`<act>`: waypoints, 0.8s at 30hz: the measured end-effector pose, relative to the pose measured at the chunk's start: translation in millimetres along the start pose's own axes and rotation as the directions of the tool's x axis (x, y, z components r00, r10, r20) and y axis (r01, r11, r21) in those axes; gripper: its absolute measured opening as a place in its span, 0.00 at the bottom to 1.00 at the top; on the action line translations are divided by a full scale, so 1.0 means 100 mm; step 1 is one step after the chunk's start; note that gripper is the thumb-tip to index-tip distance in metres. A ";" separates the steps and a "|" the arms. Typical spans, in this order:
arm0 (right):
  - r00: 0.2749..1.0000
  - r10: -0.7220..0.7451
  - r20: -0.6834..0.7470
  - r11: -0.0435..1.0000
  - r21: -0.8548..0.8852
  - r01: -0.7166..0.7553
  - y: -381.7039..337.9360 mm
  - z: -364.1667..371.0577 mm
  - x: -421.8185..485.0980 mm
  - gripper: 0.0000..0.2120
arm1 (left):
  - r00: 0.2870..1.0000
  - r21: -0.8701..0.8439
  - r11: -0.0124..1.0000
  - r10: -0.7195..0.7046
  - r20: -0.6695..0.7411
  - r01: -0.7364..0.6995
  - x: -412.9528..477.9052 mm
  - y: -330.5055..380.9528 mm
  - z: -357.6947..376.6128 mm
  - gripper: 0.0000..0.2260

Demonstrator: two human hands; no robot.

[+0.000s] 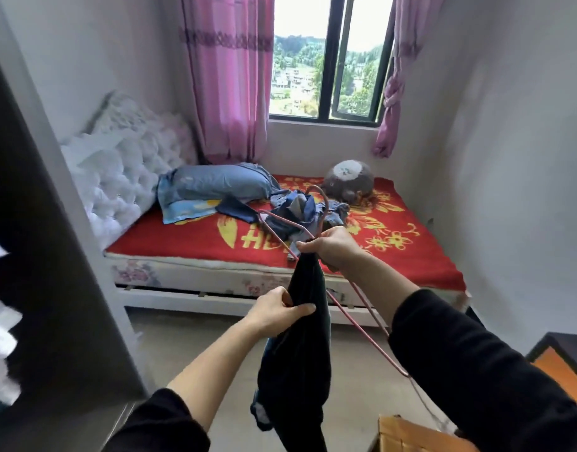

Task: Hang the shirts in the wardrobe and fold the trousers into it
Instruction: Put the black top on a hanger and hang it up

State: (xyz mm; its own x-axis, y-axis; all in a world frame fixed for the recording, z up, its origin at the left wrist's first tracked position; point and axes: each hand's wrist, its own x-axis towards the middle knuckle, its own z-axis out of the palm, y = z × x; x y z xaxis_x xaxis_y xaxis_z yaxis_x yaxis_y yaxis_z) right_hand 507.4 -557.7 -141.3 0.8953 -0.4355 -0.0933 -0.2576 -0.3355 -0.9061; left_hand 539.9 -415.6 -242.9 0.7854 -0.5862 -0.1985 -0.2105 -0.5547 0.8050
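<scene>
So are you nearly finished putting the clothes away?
Not nearly. Done: hard to tell, the wardrobe shows only blurry white shapes. In hand: the right hand holds a pink hanger and the top of a dark garment, and the left hand grips it lower down; it doesn't look hung yet. Left: a pile of blue clothes on the bed.

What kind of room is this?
A bedroom, likely in a home: a bed with a pillow and tufted headboard, pink curtains at the window, a pile of clothes on the bed. The left hand grips a dark garment; the right hand holds it with a pink hanger.
</scene>
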 end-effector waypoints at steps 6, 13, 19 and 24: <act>0.997 -0.004 -0.075 0.999 0.037 0.007 -0.07 -0.20 0.14 0.15 | 1.000 -0.122 0.993 0.010 0.009 -0.009 0.12 -0.26 0.08 0.15; 0.973 0.067 -0.219 0.988 0.154 -0.033 0.20 -0.69 0.26 0.16 | 0.997 -0.001 0.998 -0.064 -0.032 0.064 0.31 -0.47 -0.07 0.07; 0.930 0.125 -0.345 0.989 0.112 -0.091 0.57 -0.99 0.37 0.16 | 0.785 -0.366 0.874 -0.461 -0.413 0.320 0.50 -0.29 -0.35 0.07; 0.927 0.124 -0.354 0.992 0.042 -0.117 0.90 -1.05 0.40 0.15 | 0.886 -0.835 0.521 -0.453 -0.096 0.176 0.51 0.23 -0.36 0.09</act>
State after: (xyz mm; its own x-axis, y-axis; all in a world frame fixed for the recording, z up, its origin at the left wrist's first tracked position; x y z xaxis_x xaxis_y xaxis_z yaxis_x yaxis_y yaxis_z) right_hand 481.8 -693.1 -183.7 0.6693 -0.7411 -0.0528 -0.3446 -0.2467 -0.9058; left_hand 596.2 -437.1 -214.4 0.8472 -0.2115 -0.4874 0.5150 0.1008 0.8513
